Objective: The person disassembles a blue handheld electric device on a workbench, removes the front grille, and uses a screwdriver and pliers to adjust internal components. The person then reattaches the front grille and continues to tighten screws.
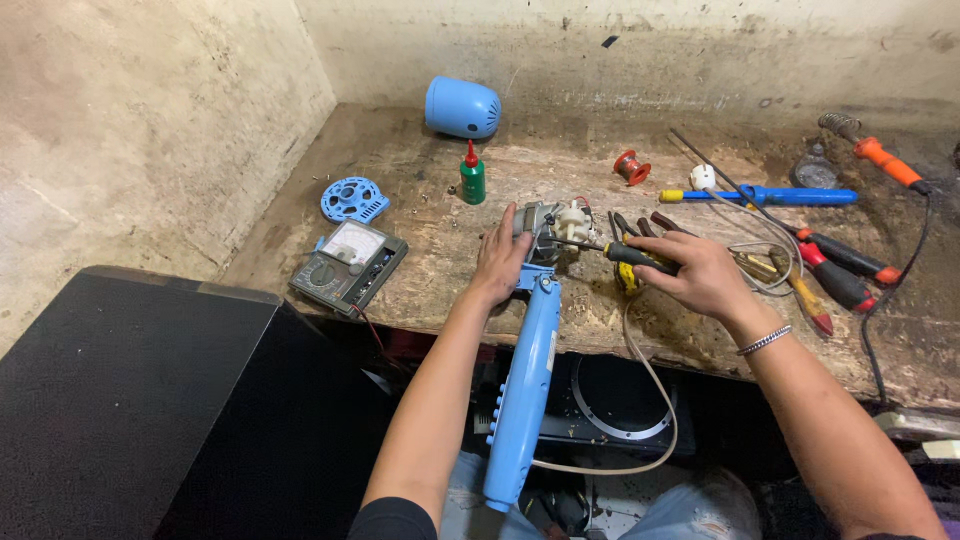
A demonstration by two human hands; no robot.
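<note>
My left hand (pixel 500 258) grips the exposed motor head (pixel 548 228) of a light blue appliance whose long handle (pixel 527 385) hangs over the bench's front edge. A beige cord (pixel 655 400) loops down from it. My right hand (pixel 700 272) holds a black-and-yellow screwdriver (pixel 632 254), its thin shaft pointing left into the motor by a white plastic part (pixel 574 218).
A worn wooden bench (pixel 420 175) carries a blue housing cap (pixel 462 107), blue vented disc (pixel 352 199), analog multimeter (pixel 350 264), green bottle with red tip (pixel 472 176), red spool (pixel 631 166), blue desoldering pump (pixel 780 196), orange soldering iron (pixel 885 160), red-handled pliers (pixel 835 270). A black box (pixel 130 390) stands at left.
</note>
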